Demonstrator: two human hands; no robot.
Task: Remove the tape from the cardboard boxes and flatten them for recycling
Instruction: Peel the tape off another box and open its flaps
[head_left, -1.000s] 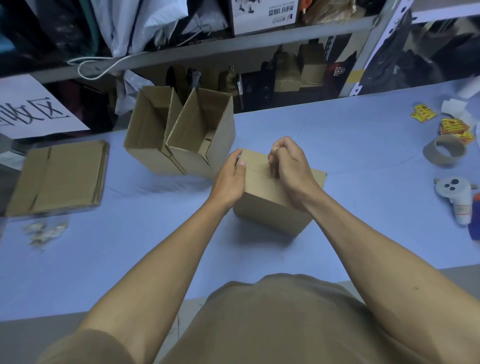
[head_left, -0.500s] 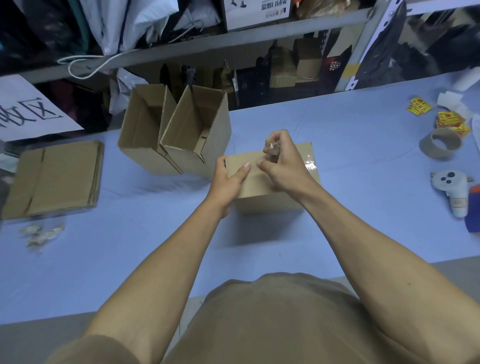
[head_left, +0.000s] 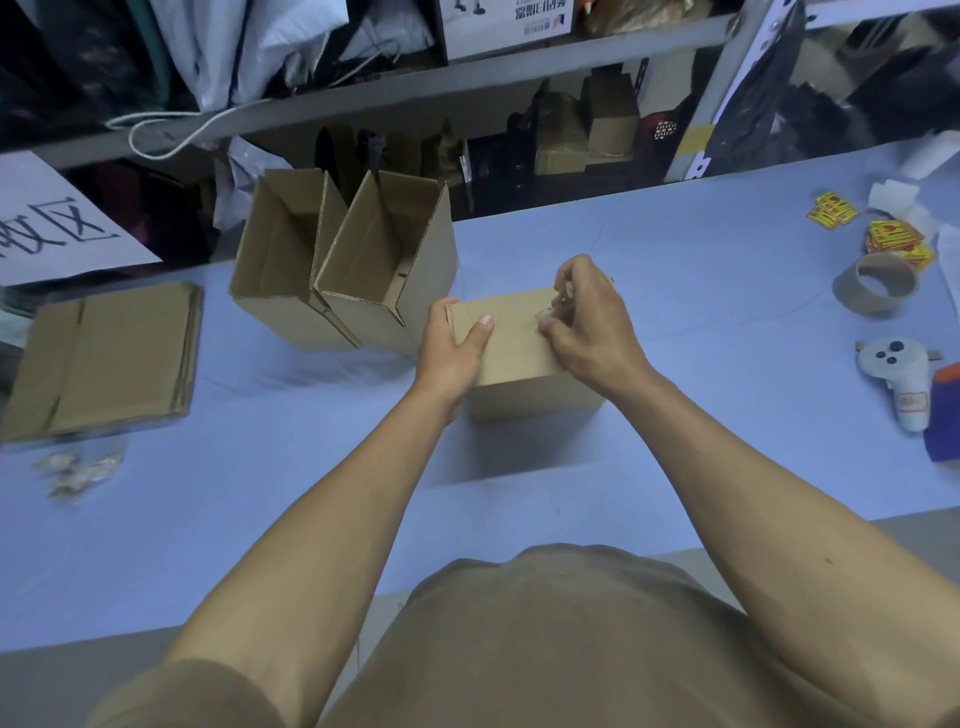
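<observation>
A closed brown cardboard box (head_left: 524, 384) stands on the blue table in the middle of the view. My left hand (head_left: 451, 353) grips its left top edge, thumb lying on the top face. My right hand (head_left: 587, 322) is over the box's right top, its fingers curled and pinching a strip of clear tape (head_left: 558, 304) that lifts off the cardboard. Two open boxes (head_left: 343, 275) lie tipped side by side behind and to the left. A stack of flattened boxes (head_left: 104, 358) lies at the far left.
Balled-up tape scraps (head_left: 78, 470) lie at the left front. At the right are an empty tape core (head_left: 878, 286), yellow-red stickers (head_left: 893, 239), a white controller (head_left: 898, 379) and a blue-orange object (head_left: 945, 415). Metal shelving (head_left: 467, 73) runs behind the table.
The box has turned square to me and sits flat. My right hand has moved from pressing on the top seam to pinching tape and pulling it up and to the right.
</observation>
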